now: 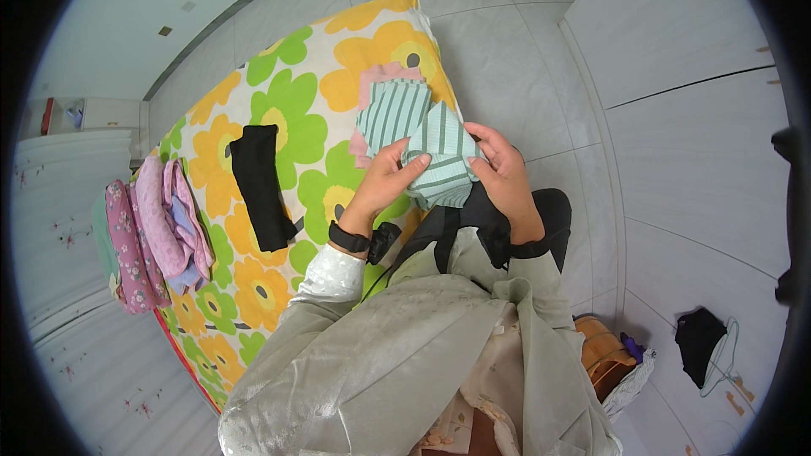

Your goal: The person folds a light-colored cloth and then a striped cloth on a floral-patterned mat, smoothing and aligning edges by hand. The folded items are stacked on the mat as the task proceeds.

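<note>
Between my two hands is a light green garment with darker green stripes (445, 171), partly folded, its kind not clear. My left hand (390, 177) grips its left side with the thumb on top. On the right side, my right hand (504, 173) pinches the cloth between thumb and fingers. Just beyond lies a folded piece of the same striped cloth (393, 114), resting on a folded pink cloth (365, 148). Whether the two striped parts are joined cannot be seen. All this is at the right edge of the flowered bed cover (291, 110).
Folded black clothing (260, 190) lies mid-bed. Pink folded bedding (173, 219) and a rolled floral quilt (131, 245) sit along the left edge. White cabinets (693, 143) stand at right, where a black garment (699, 346) hangs near a hanger (723, 363). A wooden bucket (601, 355) is at lower right.
</note>
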A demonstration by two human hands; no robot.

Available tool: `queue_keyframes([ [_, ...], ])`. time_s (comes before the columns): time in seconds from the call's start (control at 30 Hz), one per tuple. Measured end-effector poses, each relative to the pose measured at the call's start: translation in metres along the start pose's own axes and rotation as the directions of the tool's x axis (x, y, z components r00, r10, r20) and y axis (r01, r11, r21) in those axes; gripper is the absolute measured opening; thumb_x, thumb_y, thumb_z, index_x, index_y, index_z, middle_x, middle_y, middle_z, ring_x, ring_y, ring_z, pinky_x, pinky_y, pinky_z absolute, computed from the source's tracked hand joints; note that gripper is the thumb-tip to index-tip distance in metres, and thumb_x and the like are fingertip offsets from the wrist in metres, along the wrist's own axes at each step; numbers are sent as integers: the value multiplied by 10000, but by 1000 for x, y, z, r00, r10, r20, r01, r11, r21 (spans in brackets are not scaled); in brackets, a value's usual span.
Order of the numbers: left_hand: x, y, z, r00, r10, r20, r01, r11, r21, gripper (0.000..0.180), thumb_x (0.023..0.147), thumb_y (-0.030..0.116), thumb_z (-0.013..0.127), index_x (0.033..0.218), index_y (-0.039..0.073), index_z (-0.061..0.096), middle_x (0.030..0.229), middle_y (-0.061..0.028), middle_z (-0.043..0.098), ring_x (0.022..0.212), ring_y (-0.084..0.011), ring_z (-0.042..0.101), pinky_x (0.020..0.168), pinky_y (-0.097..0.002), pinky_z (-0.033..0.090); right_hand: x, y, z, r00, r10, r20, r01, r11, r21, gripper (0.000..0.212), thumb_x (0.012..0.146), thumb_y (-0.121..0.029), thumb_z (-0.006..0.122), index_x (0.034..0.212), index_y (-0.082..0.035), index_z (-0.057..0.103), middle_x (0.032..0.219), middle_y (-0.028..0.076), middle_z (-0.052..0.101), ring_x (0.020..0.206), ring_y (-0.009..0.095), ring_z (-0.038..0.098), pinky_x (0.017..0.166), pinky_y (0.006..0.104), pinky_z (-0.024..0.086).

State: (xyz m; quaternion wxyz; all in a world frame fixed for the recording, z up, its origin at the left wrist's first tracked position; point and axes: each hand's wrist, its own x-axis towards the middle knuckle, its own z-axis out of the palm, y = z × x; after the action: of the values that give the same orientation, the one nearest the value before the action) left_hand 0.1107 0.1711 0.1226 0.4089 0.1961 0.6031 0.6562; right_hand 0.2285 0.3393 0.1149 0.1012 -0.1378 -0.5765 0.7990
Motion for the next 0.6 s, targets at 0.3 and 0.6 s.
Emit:
queue_keyframes([
  [0.3, 4, -14, -8, 984, 174, -35, -168, 978, 125, 131, 837, 19, 640, 916, 34, 536, 849, 49, 518, 834, -42, 472, 745, -213, 396, 5, 9, 3, 989, -67, -129, 64, 998, -24, 330, 925, 6, 446, 1247, 38, 510, 1138, 96, 609, 1010, 123, 576, 871, 239, 448],
  [0.6, 1, -21, -3, 992, 120, -38, -120, 993, 1, 211, 805, -89, 602, 925, 48, 495, 889, 45, 528, 875, -42, 501, 777, -208, 405, -1, 1, 1, 996, -4, -94, 30, 962, 273, 354, 931, -19, 415, 1273, 39, 485, 1177, 92, 574, 1024, 144, 583, 843, 281, 489],
])
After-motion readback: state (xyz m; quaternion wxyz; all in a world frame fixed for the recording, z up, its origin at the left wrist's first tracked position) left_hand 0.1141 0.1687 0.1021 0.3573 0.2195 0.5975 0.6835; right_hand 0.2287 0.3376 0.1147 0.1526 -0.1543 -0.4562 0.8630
